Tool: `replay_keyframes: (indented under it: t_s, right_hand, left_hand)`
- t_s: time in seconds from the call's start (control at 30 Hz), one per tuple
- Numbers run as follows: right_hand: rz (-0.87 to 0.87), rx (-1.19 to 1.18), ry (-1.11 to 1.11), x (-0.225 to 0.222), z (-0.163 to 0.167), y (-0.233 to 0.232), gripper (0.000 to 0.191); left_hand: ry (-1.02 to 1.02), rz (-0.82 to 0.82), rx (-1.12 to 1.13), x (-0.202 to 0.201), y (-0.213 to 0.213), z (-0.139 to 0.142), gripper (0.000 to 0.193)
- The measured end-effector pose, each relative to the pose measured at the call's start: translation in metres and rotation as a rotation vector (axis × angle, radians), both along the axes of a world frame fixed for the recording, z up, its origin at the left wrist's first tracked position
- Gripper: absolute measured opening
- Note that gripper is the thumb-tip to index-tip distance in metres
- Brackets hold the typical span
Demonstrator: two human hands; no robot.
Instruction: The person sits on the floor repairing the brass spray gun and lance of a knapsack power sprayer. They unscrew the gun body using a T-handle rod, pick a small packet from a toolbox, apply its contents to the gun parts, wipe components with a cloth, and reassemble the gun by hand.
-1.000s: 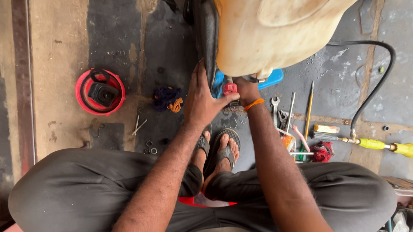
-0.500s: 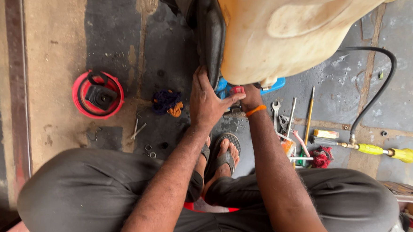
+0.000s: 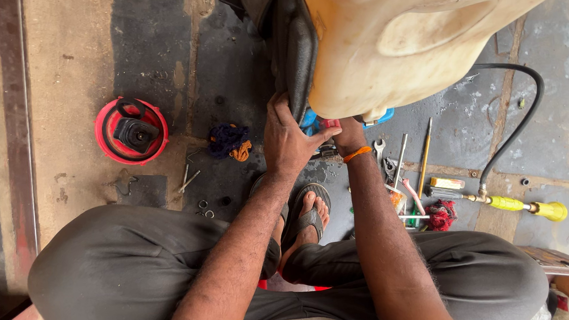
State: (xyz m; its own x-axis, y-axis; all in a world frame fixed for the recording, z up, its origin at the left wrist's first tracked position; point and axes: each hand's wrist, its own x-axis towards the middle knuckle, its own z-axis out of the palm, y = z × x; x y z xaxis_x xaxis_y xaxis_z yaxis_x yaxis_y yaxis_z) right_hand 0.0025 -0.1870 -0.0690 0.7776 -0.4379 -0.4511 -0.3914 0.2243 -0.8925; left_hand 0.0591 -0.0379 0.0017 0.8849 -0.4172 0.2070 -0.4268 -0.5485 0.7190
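Grey, stained concrete floor with tan patches fills the view from above; I sit low over it, knees spread in dark trousers, feet in dark sandals (image 3: 306, 218) between them.

At twelve o'clock leans a big cream plastic tank (image 3: 414, 36) with a black padded backrest (image 3: 290, 49) along its left side. My left hand (image 3: 291, 142) lies flat against the lower edge of that padding, fingers spread and the thumb stretched right toward a small red and blue fitting (image 3: 321, 123) under the tank's base. My right hand (image 3: 350, 132), an orange band on its wrist, reaches up under the tank; its fingers are hidden, so I cannot tell whether they pinch anything.

My judgement: I am steadying the tank with one hand while working at the fitting on its underside with the other. Any next move there would call for a firm brace on the padding and careful feel, since the fitting is mostly out of sight.

At nine o'clock sits a round red cap holding a black part (image 3: 132, 131). Near centre lies a tangle of blue and orange cord (image 3: 229, 141). At three o'clock are loose spanners and screwdrivers (image 3: 401, 160), a red rag (image 3: 440, 215), and a black hose ending in a yellow nozzle handle (image 3: 527, 207).
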Motion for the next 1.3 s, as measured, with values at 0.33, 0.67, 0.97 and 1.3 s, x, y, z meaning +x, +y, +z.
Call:
replay_keyframes:
  t_s: [0.33,0.67,0.97,1.3]
  right_hand:
    - [-0.060,0.291,-0.242,0.012,0.015,0.004,0.015]
    - [-0.023,0.409,-0.114,-0.032,0.052,-0.015,0.034]
    - [0.133,-0.109,0.299,-0.116,0.102,-0.013,0.057]
    - [0.435,0.118,0.232,-0.110,0.099,0.072,0.066]
  left_hand:
    - [0.055,0.096,0.017,-0.005,-0.009,-0.003,0.119]
    - [0.114,-0.007,-0.131,-0.012,0.012,-0.001,0.112]
    - [-0.116,0.523,0.597,0.008,0.093,-0.062,0.080]
    - [0.491,0.119,0.069,0.041,0.102,-0.032,0.017]
